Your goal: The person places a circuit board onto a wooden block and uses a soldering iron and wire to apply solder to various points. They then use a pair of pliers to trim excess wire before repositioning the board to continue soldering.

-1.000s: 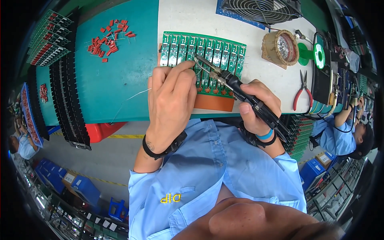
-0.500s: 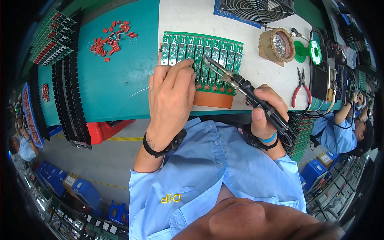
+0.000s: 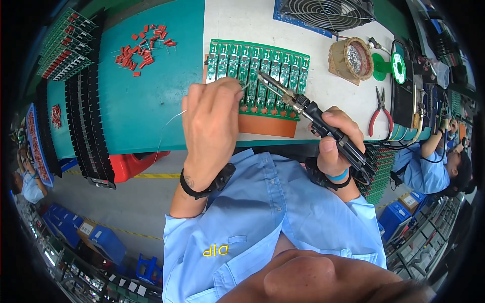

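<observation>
soldering iron (image 3: 308,108) tip shifted rightward along circuit board panel (image 3: 257,76)

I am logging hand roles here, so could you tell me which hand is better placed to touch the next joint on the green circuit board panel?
Probably the right hand: it holds the soldering iron, tip already over the circuit board panel.

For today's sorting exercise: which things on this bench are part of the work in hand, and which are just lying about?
In use:
left hand feeding thin solder wire
right hand holding the soldering iron
green circuit board panel
orange pad under it

Lying about:
red parts
red-handled pliers
fan
tip cleaner
green spool
</observation>
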`<action>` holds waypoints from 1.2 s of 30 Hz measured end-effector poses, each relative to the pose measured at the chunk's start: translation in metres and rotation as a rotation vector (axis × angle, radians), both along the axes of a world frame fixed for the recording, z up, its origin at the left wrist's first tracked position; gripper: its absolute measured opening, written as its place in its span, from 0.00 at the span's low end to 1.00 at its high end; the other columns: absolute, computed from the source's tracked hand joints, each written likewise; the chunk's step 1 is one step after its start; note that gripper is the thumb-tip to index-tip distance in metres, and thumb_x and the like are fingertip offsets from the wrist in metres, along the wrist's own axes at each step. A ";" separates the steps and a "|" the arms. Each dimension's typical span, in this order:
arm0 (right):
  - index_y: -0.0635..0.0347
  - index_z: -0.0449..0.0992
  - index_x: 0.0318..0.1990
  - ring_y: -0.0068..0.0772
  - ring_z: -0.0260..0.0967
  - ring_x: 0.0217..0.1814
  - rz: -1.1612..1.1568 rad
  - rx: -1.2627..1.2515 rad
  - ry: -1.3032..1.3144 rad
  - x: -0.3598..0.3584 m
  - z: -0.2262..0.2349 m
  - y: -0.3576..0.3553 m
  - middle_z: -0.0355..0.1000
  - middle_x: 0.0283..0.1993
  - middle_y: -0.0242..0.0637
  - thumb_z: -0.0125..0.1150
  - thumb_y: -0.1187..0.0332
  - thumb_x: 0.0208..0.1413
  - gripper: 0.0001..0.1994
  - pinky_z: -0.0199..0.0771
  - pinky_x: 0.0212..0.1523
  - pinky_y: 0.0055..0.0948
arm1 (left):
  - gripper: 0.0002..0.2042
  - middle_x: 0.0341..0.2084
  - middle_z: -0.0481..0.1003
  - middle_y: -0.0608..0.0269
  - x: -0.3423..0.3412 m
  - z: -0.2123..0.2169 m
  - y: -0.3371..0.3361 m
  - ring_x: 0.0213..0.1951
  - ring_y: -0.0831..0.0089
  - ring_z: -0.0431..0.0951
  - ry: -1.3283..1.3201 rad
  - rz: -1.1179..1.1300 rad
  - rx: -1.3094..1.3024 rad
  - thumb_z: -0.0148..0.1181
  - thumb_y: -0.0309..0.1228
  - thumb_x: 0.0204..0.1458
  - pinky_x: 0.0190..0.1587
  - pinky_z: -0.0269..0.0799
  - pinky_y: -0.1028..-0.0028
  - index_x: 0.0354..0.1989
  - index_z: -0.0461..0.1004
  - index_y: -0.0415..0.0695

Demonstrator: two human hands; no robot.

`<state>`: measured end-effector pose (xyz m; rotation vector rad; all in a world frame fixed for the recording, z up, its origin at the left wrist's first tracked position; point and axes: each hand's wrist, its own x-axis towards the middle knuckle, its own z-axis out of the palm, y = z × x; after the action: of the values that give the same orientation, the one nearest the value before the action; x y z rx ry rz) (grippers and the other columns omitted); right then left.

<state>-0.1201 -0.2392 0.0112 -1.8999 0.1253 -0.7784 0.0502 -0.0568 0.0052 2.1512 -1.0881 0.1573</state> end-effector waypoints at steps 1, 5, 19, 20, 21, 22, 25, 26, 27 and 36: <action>0.72 0.76 0.53 0.34 0.74 0.34 0.011 0.028 -0.007 0.002 0.000 0.001 0.77 0.37 0.46 0.67 0.61 0.65 0.20 0.73 0.34 0.29 | 0.08 0.43 0.81 0.61 0.002 0.000 0.001 0.41 0.59 0.74 0.001 0.001 0.001 0.67 0.19 0.53 0.44 0.70 0.61 0.41 0.77 0.41; 0.70 0.78 0.52 0.35 0.75 0.33 0.048 0.074 -0.008 0.014 -0.001 0.002 0.78 0.35 0.45 0.70 0.68 0.61 0.16 0.74 0.34 0.29 | 0.08 0.36 0.76 0.56 0.010 0.000 0.000 0.39 0.56 0.75 0.055 0.057 -0.084 0.66 0.17 0.54 0.43 0.71 0.59 0.41 0.76 0.39; 0.73 0.77 0.53 0.36 0.75 0.33 0.053 0.012 0.139 0.027 -0.006 0.002 0.76 0.33 0.46 0.68 0.60 0.65 0.21 0.74 0.35 0.31 | 0.09 0.34 0.73 0.52 0.015 -0.007 -0.009 0.37 0.52 0.75 0.099 0.089 -0.088 0.65 0.14 0.52 0.41 0.72 0.58 0.39 0.75 0.37; 0.73 0.77 0.53 0.36 0.75 0.33 0.053 0.012 0.140 0.027 -0.006 0.002 0.76 0.33 0.46 0.68 0.60 0.65 0.21 0.74 0.35 0.31 | 0.09 0.34 0.73 0.52 0.015 -0.007 -0.009 0.37 0.52 0.75 0.099 0.088 -0.082 0.65 0.14 0.52 0.41 0.72 0.58 0.39 0.75 0.37; 0.73 0.77 0.53 0.36 0.75 0.33 0.056 0.011 0.139 0.027 -0.005 0.002 0.76 0.32 0.46 0.68 0.60 0.65 0.21 0.74 0.35 0.31 | 0.09 0.34 0.73 0.52 0.015 -0.007 -0.009 0.37 0.52 0.75 0.100 0.088 -0.081 0.65 0.14 0.52 0.41 0.72 0.58 0.39 0.75 0.37; 0.73 0.77 0.53 0.36 0.75 0.33 0.060 0.010 0.138 0.028 -0.004 0.002 0.76 0.32 0.45 0.68 0.60 0.65 0.21 0.74 0.35 0.31 | 0.09 0.34 0.73 0.53 0.015 -0.007 -0.009 0.37 0.52 0.75 0.096 0.086 -0.078 0.65 0.14 0.51 0.41 0.72 0.58 0.39 0.75 0.37; 0.72 0.77 0.53 0.36 0.74 0.32 0.069 -0.002 0.128 0.028 -0.005 0.002 0.75 0.32 0.45 0.68 0.60 0.64 0.21 0.73 0.35 0.31 | 0.10 0.34 0.72 0.53 0.015 -0.007 -0.009 0.37 0.52 0.74 0.091 0.083 -0.070 0.65 0.13 0.51 0.40 0.72 0.57 0.39 0.75 0.37; 0.72 0.77 0.53 0.36 0.74 0.32 0.074 -0.015 0.119 0.028 -0.005 0.001 0.75 0.31 0.44 0.69 0.60 0.64 0.21 0.73 0.35 0.31 | 0.10 0.33 0.72 0.53 0.016 -0.007 -0.010 0.37 0.52 0.74 0.085 0.081 -0.070 0.65 0.13 0.51 0.40 0.72 0.58 0.39 0.75 0.37; 0.72 0.77 0.52 0.36 0.74 0.32 0.079 -0.027 0.110 0.028 -0.005 0.001 0.75 0.31 0.44 0.69 0.60 0.64 0.21 0.73 0.34 0.31 | 0.10 0.33 0.72 0.53 0.016 -0.007 -0.011 0.37 0.53 0.74 0.078 0.078 -0.071 0.65 0.13 0.51 0.40 0.72 0.58 0.39 0.75 0.37; 0.72 0.77 0.52 0.35 0.73 0.31 0.079 -0.041 0.108 0.028 -0.006 0.001 0.75 0.31 0.43 0.69 0.60 0.64 0.21 0.73 0.34 0.31 | 0.11 0.41 0.77 0.56 0.010 -0.002 -0.006 0.39 0.55 0.72 0.018 0.010 -0.042 0.66 0.15 0.52 0.44 0.70 0.62 0.42 0.75 0.40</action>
<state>-0.0918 -0.2386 0.0053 -1.9737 0.1017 -0.6294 0.0604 -0.0628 0.0035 2.1170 -1.0551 0.1631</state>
